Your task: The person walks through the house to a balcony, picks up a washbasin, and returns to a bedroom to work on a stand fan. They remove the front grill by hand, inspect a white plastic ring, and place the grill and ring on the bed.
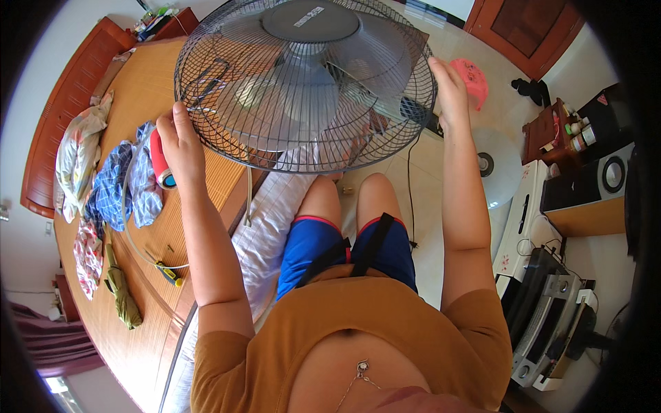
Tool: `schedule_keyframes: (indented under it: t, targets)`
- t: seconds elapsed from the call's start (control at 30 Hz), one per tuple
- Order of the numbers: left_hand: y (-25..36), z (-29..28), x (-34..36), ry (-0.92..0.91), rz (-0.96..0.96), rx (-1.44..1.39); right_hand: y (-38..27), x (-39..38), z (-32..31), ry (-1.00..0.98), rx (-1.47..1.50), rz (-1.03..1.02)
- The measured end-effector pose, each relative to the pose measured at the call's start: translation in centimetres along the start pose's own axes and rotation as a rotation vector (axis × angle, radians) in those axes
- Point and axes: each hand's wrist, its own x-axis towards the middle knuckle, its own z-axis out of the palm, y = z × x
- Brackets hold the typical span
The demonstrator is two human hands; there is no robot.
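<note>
In front of me, both my hands hold a fan's round wire grille by its rim. A dark grey disc forms its centre, and grey see-through fan blades show through the wires. My left hand is closed on the left rim, thumb upward. On the right rim my right hand is closed too; the grille partly hides its fingers. Close behind my left hand, a red cylinder with a blue-ringed end lies on the wooden bed surface.
A thin pale hoop, a yellow-black screwdriver, crumpled clothes and a folded olive umbrella lie left. At right are a pale disc with a dark centre, a pink stool, a speaker and a cable.
</note>
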Motion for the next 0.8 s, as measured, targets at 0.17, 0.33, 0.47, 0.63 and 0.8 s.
schedule_keyframes:
  t: [0.17,0.33,0.47,0.63,0.8]
  targets:
    - [-0.3,1.2,-0.7,-0.048,-0.163,-0.146,-0.5,0.1,1.5,-0.012,-0.075,-0.304]
    - [0.6,1.3,-1.6,-0.076,-0.246,-0.302,0.1,0.4,0.6,0.018,0.128,-0.196]
    - [-2.3,0.3,0.7,-0.170,-0.426,-0.646,1.2,1.2,0.6,-0.025,0.324,-0.039]
    - [-1.5,2.0,0.5,-0.191,-0.317,-0.687,1.1,1.4,0.3,-0.224,0.495,0.121]
    - [1.8,0.5,-0.5,-0.120,-0.160,-0.333,1.0,0.8,1.2,-0.218,0.470,0.052]
